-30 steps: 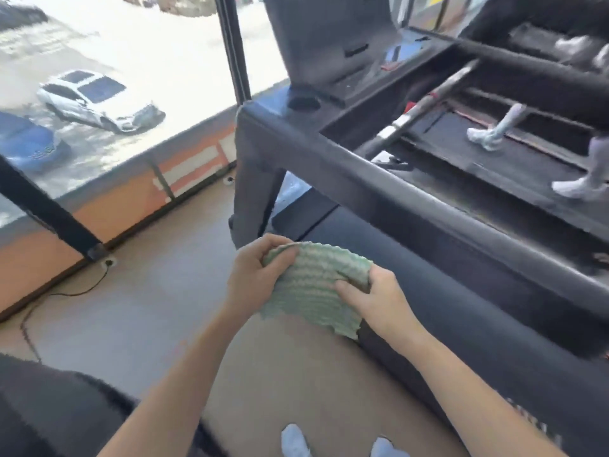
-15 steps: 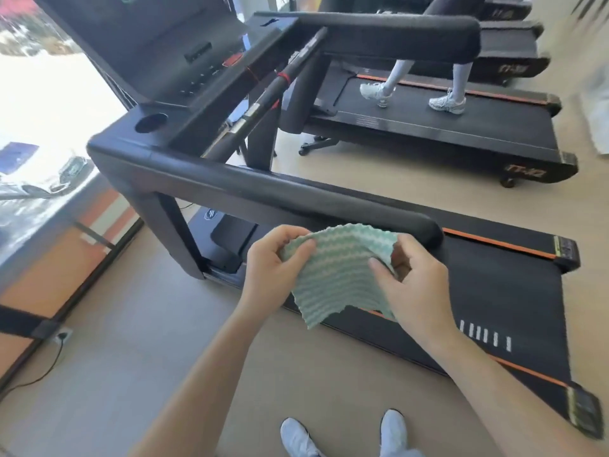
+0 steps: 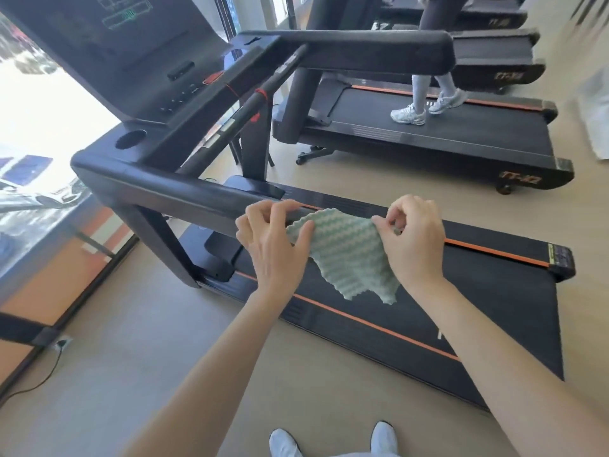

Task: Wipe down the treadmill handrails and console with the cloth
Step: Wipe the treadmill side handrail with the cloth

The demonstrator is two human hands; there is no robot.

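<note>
A pale green waffle-textured cloth (image 3: pixel 346 252) is stretched between my two hands in front of the black treadmill's near handrail (image 3: pixel 184 196). My left hand (image 3: pixel 273 245) pinches the cloth's left edge with thumb and fingers, right at the handrail's rounded end. My right hand (image 3: pixel 412 239) pinches the cloth's upper right corner. The cloth's lower part hangs loose over the belt (image 3: pixel 461 308). The console (image 3: pixel 125 57) with a dark screen rises at the upper left, and the far handrail (image 3: pixel 362 47) runs across the top.
A cup holder (image 3: pixel 130 139) sits in the console deck's corner. A person (image 3: pixel 425 94) walks on the neighbouring treadmill (image 3: pixel 428 133) behind. A window (image 3: pixel 39 153) lines the left side, with a floor socket and cable (image 3: pixel 49 361) below. My shoes (image 3: pixel 329 440) stand on tan floor.
My view has swung right and back from the treadmill. My hands have drawn apart and spread the bunched cloth out flat between them, lifting it level with the near handrail's end.
</note>
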